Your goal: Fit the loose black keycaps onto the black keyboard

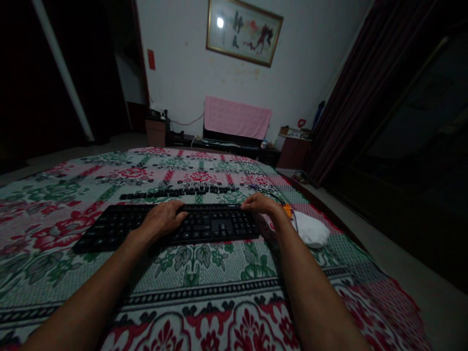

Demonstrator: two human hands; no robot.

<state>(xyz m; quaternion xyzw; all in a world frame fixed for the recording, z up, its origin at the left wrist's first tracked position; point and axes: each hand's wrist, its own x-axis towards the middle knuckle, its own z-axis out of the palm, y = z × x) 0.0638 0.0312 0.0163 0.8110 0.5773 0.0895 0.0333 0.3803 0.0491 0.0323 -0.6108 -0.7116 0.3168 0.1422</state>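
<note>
Loose keys [171,193] far of the keyboard [197,230], remainder unclear.
Left hand [164,218] and right hand [262,204] touch it; I can't tell their grip.

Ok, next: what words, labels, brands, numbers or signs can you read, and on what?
No text reads clearly.
Computer keyboard: key legends too small; pale marking along its far edge blurred.
Loose keycaps: too small.
Framed wall picture: large dark brush characters, too blurred.
Red wall paper: any writing unreadable.

Two hands [164,218], one black keyboard [199,228], one row of keycaps [179,192], one pink towel [237,118], one framed picture [244,31]
</note>
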